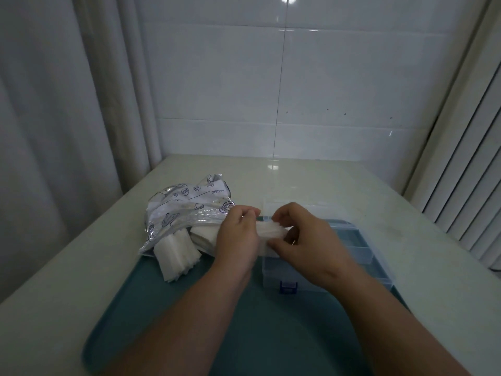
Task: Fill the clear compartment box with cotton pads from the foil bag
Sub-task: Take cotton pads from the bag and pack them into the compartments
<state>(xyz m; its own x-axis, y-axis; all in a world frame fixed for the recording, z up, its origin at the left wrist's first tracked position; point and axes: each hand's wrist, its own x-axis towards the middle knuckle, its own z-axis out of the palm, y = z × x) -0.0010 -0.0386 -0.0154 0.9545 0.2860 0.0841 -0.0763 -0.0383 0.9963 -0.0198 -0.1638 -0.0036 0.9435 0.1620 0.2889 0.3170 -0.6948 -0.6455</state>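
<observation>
Both hands meet over the left end of the box, a clear one with dividers and a blue latch on its near wall. The left hand has its fingers curled round one end of a small bundle of white pads. The right hand pinches the other end between thumb and fingertips, so both hands grip the bundle and hold it over the box's leftmost compartments. Whether the bundle touches the box cannot be told. Left of the box lies the bag, crumpled and silvery with printed drawings, its mouth turned toward the near side with more white pads showing inside. A loose stack of pads lies at that mouth, left of the box and apart from it, fanned at its near end. Box and stack sit on a teal tray; the bag lies partly on the tray's far left corner and partly on the pale surface under it. Behind the box rises a white tiled wall; a curtain hangs far to the box's left and blinds to its right.
</observation>
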